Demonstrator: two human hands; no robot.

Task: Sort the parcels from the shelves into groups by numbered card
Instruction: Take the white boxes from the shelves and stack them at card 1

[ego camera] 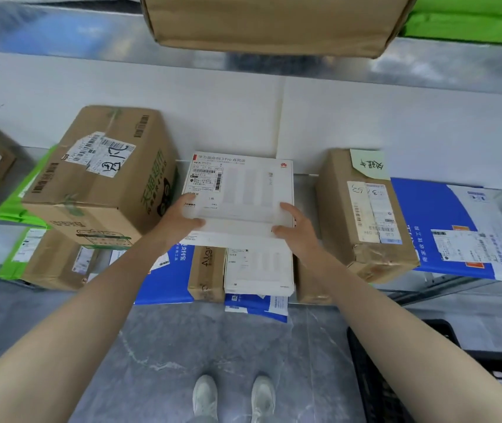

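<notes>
Bare forearms (91,315), bare left hand (182,218), bare right hand (297,228), off-white low-top sneakers (204,396), rounded toes

White box (243,190) smooth card; brown boxes (103,178) matt cardboard; shelf (457,68) shiny metal.

The floor (182,346) is grey stone with pale veins. Two light shoes (204,395) stand on it at the bottom centre, side by side. A black lattice crate (374,389) sits at the lower right. At the back is a white wall (365,117).
</notes>
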